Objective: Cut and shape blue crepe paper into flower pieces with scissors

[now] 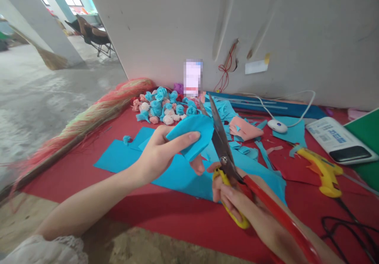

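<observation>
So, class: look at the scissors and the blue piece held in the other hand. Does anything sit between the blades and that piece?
Nothing visible does. The left hand pinches the blue piece up off the red cloth, and the scissors in the right hand have their blades right against its edge, with no scrap between them.

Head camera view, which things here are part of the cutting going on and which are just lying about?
In use: left hand holding blue foam piece; right hand working scissors.

Lying about: glue gun, computer mouse, pile of small foam roses, pink foam scrap, broom.
</observation>
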A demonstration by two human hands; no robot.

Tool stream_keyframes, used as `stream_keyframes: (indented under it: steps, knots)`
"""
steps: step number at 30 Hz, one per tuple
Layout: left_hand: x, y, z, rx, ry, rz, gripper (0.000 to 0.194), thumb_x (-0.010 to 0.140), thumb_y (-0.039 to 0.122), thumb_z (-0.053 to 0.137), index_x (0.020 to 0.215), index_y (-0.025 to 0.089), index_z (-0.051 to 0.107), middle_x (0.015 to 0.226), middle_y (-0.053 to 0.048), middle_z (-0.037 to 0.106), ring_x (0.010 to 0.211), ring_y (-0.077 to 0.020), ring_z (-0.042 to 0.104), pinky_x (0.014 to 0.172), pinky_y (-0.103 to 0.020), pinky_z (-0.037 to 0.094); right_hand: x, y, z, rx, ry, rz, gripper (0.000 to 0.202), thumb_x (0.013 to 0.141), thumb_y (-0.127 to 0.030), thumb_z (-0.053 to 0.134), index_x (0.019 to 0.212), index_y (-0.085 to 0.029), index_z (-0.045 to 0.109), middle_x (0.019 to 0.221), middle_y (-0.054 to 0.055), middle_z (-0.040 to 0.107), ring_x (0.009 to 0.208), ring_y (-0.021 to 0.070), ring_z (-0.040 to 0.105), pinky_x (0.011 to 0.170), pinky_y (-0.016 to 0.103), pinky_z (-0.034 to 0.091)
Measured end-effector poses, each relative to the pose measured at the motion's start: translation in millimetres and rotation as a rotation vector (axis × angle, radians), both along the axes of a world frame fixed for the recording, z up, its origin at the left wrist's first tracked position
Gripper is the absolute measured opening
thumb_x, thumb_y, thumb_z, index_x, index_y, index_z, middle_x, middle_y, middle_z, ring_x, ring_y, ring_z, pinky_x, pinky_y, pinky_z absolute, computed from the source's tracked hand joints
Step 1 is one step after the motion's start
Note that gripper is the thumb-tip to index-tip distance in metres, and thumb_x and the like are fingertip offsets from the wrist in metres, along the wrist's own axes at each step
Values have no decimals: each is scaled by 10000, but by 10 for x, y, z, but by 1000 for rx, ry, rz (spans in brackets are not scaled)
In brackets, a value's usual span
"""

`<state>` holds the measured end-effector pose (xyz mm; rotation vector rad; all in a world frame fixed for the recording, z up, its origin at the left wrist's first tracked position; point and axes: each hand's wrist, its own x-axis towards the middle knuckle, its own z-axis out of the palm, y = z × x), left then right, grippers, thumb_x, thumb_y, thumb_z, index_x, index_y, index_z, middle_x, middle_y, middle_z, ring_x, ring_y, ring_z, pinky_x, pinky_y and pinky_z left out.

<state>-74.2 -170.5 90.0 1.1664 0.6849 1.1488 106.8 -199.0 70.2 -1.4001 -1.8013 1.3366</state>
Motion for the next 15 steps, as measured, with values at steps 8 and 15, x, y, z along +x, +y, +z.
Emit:
stream_keyframes:
  steps: [8, 15]
  knots:
    - [-37, 4, 35, -29, 68, 0, 307, 784, 206, 559, 489, 135, 602, 438, 1, 630, 401, -94, 577, 459, -166, 465, -24, 28, 72, -64, -110, 153, 363, 697, -418, 311, 944, -246, 513, 733, 24, 599, 547, 166, 517, 509, 299, 388]
    - [-67, 13, 72, -28, 104, -42, 274, 767, 185, 561, 498, 138, 578, 403, 26, 579, 343, -69, 515, 391, -158, 423, -48, 39, 112, -105, -126, 79, 395, 759, -466, 289, 960, -230, 534, 542, -9, 447, 446, 126, 392, 426, 255, 312]
